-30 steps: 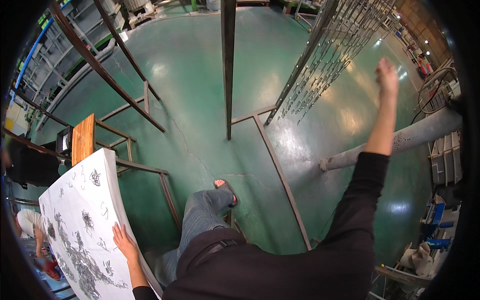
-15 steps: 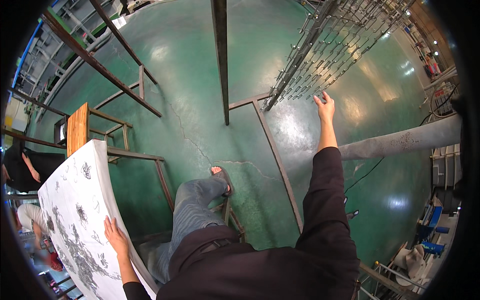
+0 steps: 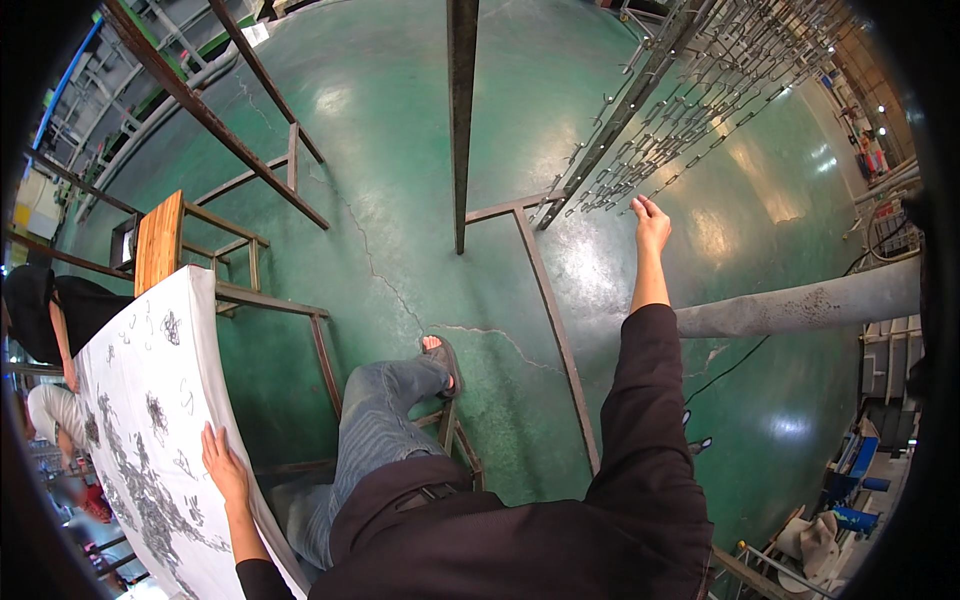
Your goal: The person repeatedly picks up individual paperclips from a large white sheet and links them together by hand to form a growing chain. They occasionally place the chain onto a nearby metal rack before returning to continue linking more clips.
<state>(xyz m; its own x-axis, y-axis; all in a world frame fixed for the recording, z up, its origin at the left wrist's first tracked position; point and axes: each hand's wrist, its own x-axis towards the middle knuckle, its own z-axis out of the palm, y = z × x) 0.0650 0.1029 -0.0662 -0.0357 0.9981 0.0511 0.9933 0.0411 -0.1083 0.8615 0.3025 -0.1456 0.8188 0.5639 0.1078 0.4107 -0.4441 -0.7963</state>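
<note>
My left hand (image 3: 226, 470) lies flat near the edge of a white-covered table (image 3: 205, 350), its fingers stretched out. Small dark metal pieces (image 3: 135, 480) lie scattered and heaped across that table, apart from the hand. My right arm reaches forward over the floor. The right hand (image 3: 652, 225) has thumb and fingers drawn together at the lower ends of several hanging metal chains (image 3: 665, 140). Whatever sits between those fingertips is too small to make out. The chains hang in rows beside an upright metal post (image 3: 620, 115).
A wooden-topped stool (image 3: 160, 240) stands beyond the table, near brown metal frames (image 3: 260, 105). One floor bar (image 3: 555, 330) runs to my right. A thick grey pipe (image 3: 800, 300) crosses at the right. Another person in dark clothes (image 3: 90, 325) is at the table's far left side.
The chains sway and spread differently, and my right fingers have closed from an apart position. My left hand stays on the table. The other person's arm has come closer to the table.
</note>
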